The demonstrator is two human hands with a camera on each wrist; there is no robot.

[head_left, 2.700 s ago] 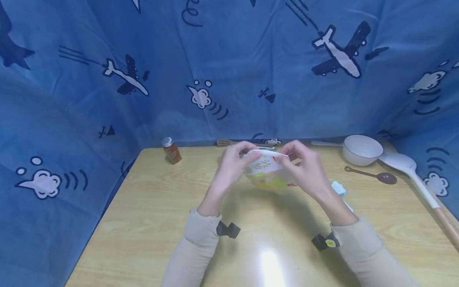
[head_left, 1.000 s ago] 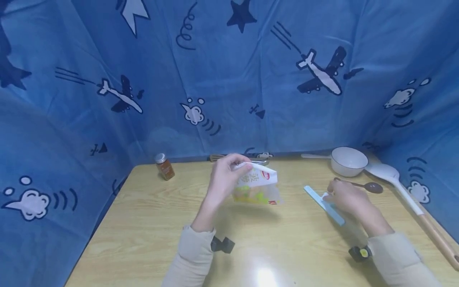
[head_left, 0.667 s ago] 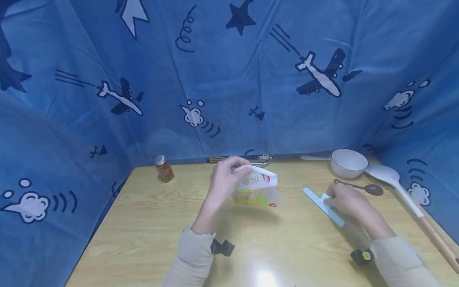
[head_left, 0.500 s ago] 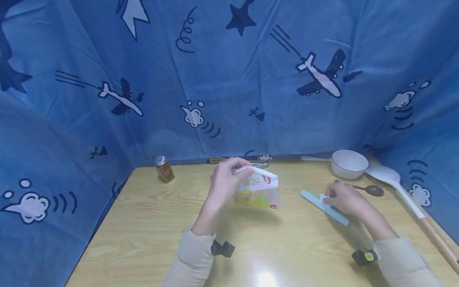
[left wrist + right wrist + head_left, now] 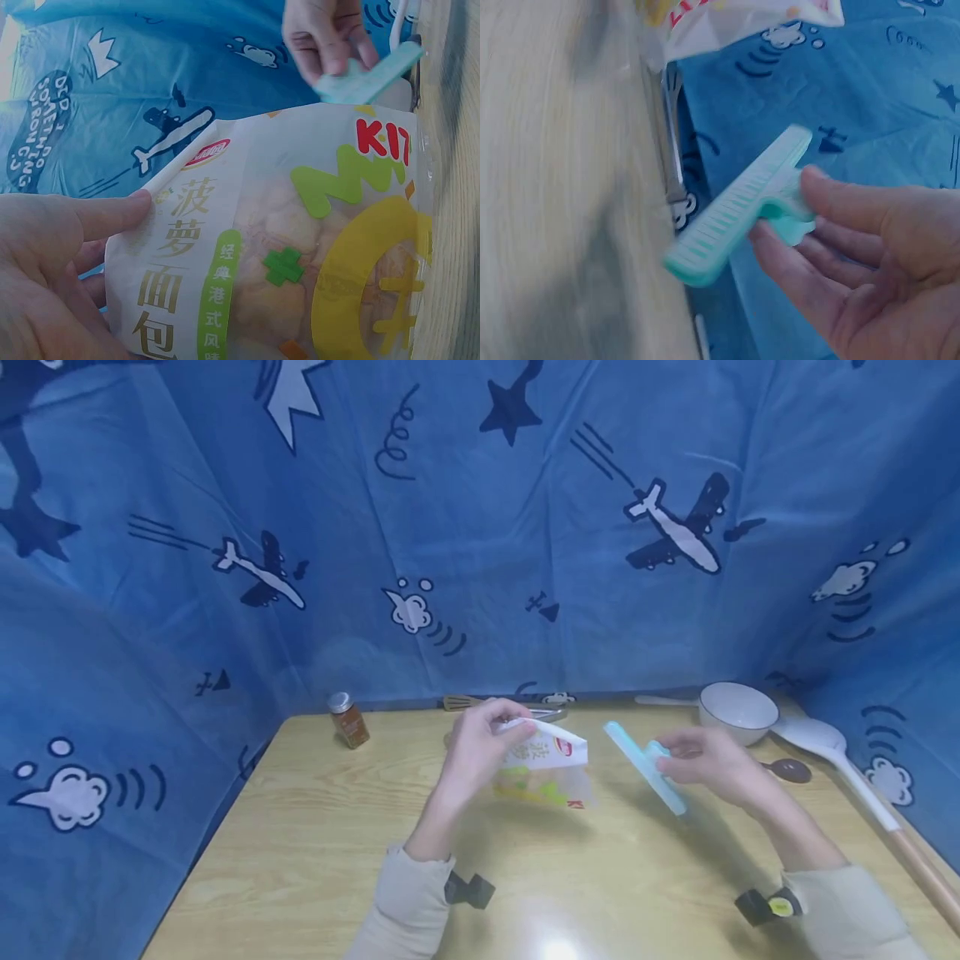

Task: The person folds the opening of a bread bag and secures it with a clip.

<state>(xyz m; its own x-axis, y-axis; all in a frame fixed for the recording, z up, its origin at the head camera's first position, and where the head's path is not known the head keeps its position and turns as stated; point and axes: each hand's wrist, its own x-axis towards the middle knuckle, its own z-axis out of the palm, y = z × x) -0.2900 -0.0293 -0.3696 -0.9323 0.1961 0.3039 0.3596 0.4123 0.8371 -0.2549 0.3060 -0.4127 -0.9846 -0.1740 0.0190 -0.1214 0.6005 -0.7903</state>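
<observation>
Left grip [image 5: 477,747]: While thumb and fingers pinch its folded white top, the printed bag [image 5: 277,247] hangs over the middle of the tabletop [image 5: 300,843].
Right grip [image 5: 711,768]: And here, thumb against fingers, it has the mint-green clip [image 5: 742,206] by the stubby tab!
Clip: Tilted, off the wood, just right of the bag and apart from it.
Left corner: A silver-capped jar [image 5: 350,722], upright.
Right side: White bowl [image 5: 738,710], brown spoon [image 5: 791,770] partly hidden behind the hand.
</observation>
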